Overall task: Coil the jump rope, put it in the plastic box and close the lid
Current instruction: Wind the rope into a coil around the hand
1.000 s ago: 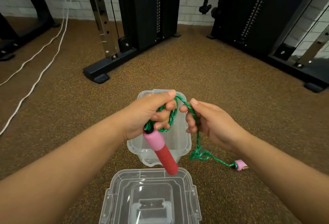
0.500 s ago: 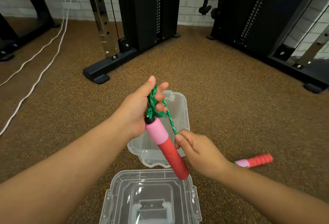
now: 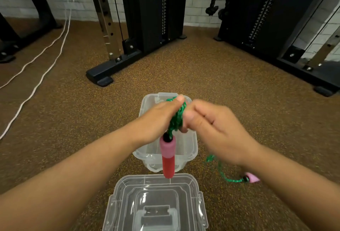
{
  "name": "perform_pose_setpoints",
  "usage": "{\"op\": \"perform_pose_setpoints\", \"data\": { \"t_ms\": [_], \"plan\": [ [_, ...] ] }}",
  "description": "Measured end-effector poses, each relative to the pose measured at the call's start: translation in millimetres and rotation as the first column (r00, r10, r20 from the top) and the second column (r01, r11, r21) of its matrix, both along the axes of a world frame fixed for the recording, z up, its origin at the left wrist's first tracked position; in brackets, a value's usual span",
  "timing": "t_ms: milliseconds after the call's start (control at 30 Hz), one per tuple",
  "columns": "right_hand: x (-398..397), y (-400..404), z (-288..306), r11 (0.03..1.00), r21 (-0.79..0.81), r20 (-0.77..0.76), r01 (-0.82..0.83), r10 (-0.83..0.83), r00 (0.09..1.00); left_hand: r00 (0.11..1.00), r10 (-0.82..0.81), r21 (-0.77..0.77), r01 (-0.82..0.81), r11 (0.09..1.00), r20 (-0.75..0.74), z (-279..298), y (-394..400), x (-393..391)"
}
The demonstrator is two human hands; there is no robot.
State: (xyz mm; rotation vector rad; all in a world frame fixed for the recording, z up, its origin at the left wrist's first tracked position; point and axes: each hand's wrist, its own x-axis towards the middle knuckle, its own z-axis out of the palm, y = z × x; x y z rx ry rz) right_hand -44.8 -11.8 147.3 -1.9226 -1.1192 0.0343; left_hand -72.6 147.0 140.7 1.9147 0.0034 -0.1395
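Around the hands, black gym machine frames (image 3: 114,67) and white cables (image 3: 36,85) sit on the speckled brown floor (image 3: 220,76), and the clear plastic lid (image 3: 156,203) lies just nearer than the open clear plastic box (image 3: 147,150). Partly hidden by the right forearm, the second pink handle (image 3: 253,177) lies on the floor. Above the box, the left hand (image 3: 158,118) clutches the coiled green braided jump rope (image 3: 177,118), its pink-and-red foam handle (image 3: 167,157) hanging down, while the blurred right hand (image 3: 215,129) pinches the rope.

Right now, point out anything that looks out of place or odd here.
Nothing looks damaged or spilled. The second handle lies on the floor with loose green rope trailing to it, and the lid lies off the plastic box.
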Motion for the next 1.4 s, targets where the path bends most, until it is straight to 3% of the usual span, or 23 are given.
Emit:
{"op": "perform_pose_setpoints", "data": {
  "t_ms": [100, 267, 600, 733, 867, 1133, 1233, 1400],
  "plan": [
    [17.9, -5.5, 14.6, 0.992, 0.095, -0.141, 0.085, -0.071, 0.987, 0.979, -0.173, -0.036, 0.170, 0.985, -0.106, 2.8, 1.0, -4.9],
    [50.0, -6.4, -7.5, 0.976, 0.028, -0.257, 0.214, -0.200, 0.945, 0.946, -0.288, -0.073, 0.280, 0.957, -0.148, 5.2, 0.1, -3.6],
    [42.9, 8.2, -62.9, 0.981, 0.053, -0.553, 0.186, -0.127, 0.824, 0.983, -0.159, -0.446, 0.103, 0.889, -0.090, 4.6, 2.8, -3.3],
    [37.3, 8.3, -69.9, 0.981, 0.000, -0.523, 0.196, -0.167, 0.836, 0.994, -0.026, -0.595, -0.044, 0.803, -0.109, 8.9, 7.1, 1.5],
    [24.4, 2.8, -69.1, 0.982, -0.081, -0.441, 0.173, -0.191, 0.877, 0.990, 0.094, -0.642, -0.139, 0.754, -0.104, 12.2, 12.8, 6.1],
    [-10.6, -3.2, -38.0, 0.960, -0.280, -0.205, 0.005, -0.064, 0.977, 0.993, 0.051, -0.624, -0.107, 0.774, -0.106, 20.1, 14.2, 7.7],
    [-15.1, -1.5, -27.1, 0.960, -0.280, -0.095, 0.006, -0.034, 0.995, 0.994, 0.041, -0.510, -0.085, 0.856, -0.097, 22.9, 9.9, 7.6],
    [-14.4, 1.0, -8.0, 0.968, -0.250, 0.015, 0.006, -0.002, 1.000, 0.997, 0.070, -0.177, -0.073, 0.982, -0.022, 17.8, 7.0, 7.8]
  ]
}}
